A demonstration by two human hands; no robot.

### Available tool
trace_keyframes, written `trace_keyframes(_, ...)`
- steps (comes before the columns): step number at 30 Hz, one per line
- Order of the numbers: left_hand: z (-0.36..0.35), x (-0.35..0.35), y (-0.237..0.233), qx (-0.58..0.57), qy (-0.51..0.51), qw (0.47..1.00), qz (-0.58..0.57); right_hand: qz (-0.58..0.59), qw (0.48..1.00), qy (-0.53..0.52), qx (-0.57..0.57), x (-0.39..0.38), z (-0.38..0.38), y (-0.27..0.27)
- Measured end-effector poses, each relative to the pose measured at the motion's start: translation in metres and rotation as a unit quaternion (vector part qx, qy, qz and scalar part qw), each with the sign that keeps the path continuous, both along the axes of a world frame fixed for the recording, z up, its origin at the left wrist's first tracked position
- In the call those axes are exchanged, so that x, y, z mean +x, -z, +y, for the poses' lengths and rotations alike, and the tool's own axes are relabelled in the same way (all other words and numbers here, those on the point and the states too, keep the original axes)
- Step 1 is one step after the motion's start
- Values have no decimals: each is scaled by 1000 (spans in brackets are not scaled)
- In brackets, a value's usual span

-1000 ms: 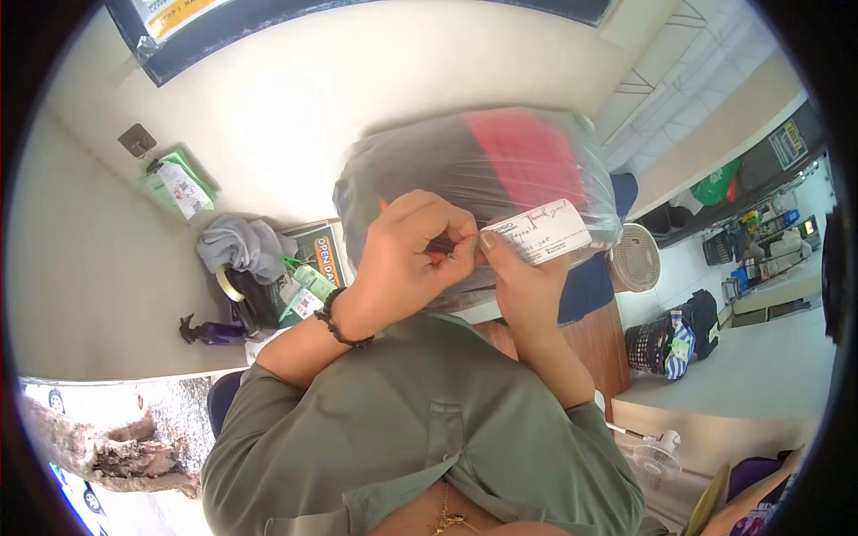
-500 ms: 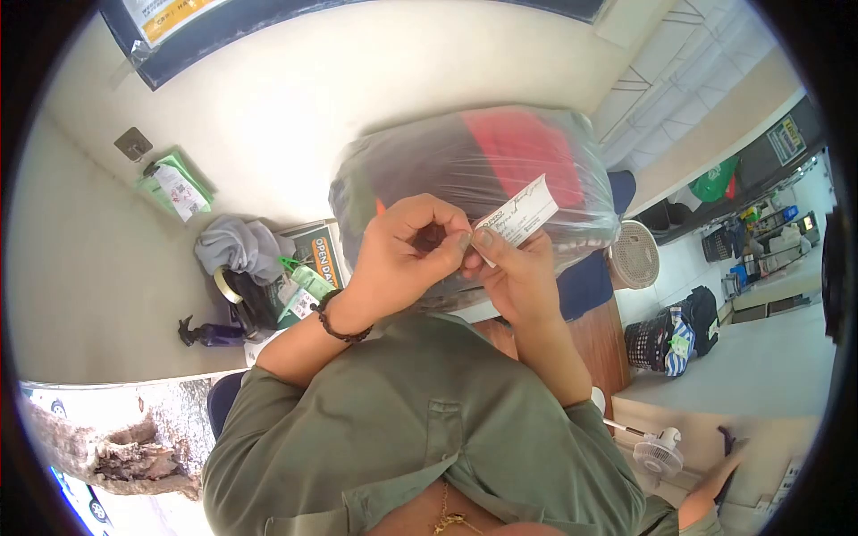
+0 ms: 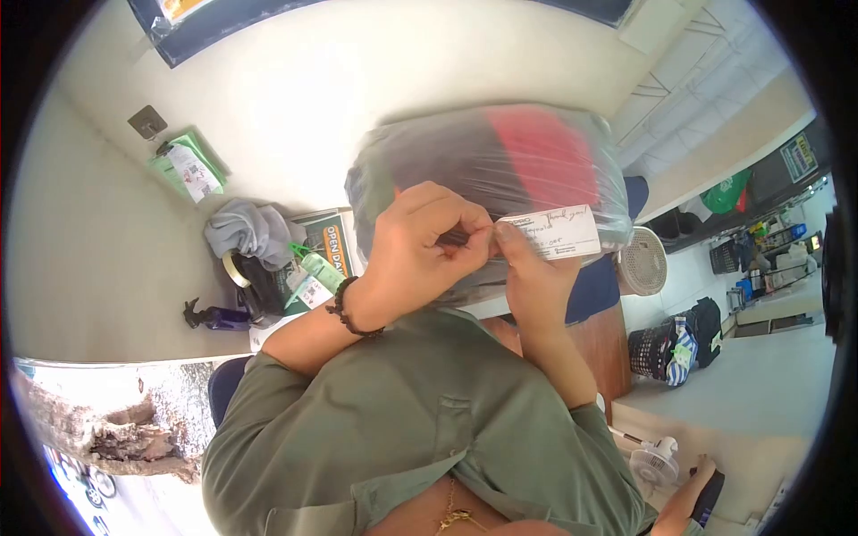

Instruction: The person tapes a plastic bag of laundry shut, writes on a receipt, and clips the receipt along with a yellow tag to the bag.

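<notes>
A small white card [image 3: 565, 230] with print and handwriting is pinched in my right hand [image 3: 539, 279], thumb across its left end. Close beside it, my left hand [image 3: 420, 243] has thumb and forefinger pressed together at the card's left edge; whatever lies between those fingertips is too small to make out. Behind both hands sits a large clear plastic bag [image 3: 447, 147] stuffed with dark and red fabric. A dark beaded bracelet [image 3: 340, 308] circles my left wrist.
On the left are a grey cloth [image 3: 246, 234], a tape roll [image 3: 236, 268], a purple spray bottle [image 3: 219, 317] and green slips [image 3: 320, 271]. To the right stand a round beige stool [image 3: 643, 261], a black basket [image 3: 650, 351] and a white fan [image 3: 655, 462]. Another person's arm [image 3: 684, 500] shows lower right.
The card has turned flatter toward the camera and swung right, its writing now more level. Both hands remain close together. The view has shifted slightly.
</notes>
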State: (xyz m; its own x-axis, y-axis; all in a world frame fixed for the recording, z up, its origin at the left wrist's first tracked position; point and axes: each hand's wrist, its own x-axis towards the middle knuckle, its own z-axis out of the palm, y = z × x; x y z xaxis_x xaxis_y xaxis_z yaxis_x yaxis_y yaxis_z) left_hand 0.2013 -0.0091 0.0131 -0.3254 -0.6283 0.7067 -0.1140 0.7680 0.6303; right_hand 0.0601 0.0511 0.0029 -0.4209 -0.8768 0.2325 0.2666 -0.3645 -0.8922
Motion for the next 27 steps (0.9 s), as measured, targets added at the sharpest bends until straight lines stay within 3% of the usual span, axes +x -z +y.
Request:
trace_keyframes(2,-2,-1,0,-74,-25,997,-19,29,999,31,-24,2,0,3)
trace_keyframes(5,-1,-3,-3,-76,-26,996,-25,84,995,46,-33,1,2,3)
trace_keyframes(8,2,-6,-3,23,10,1000,13,5,1000,6,-6,1,2,-3)
trace_keyframes(11,1,-2,-1,72,62,995,19,-161,968,-190,41,-14,-4,0)
trace_keyframes(14,4,-3,4,334,225,904,146,-272,908,-311,69,-21,-12,15)
trace_keyframes(15,3,-2,5,348,240,894,147,-243,921,-295,72,-21,-12,16)
trace_keyframes(17,-2,4,6,375,268,875,148,-37,998,-55,-15,-7,-12,11)
trace_keyframes(18,-2,4,8,373,244,882,153,78,994,46,-63,-6,-12,10)
trace_keyframes(20,-3,4,12,370,195,894,162,295,911,261,-125,-9,-12,9)
trace_keyframes(22,0,0,13,333,150,919,150,418,856,267,-147,-15,-9,6)
trace_keyframes(24,1,-2,13,247,97,958,113,447,879,103,-128,-17,2,-4)
trace_keyframes(27,-1,-4,11,64,20,997,44,335,937,57,-80,-9,2,-3)
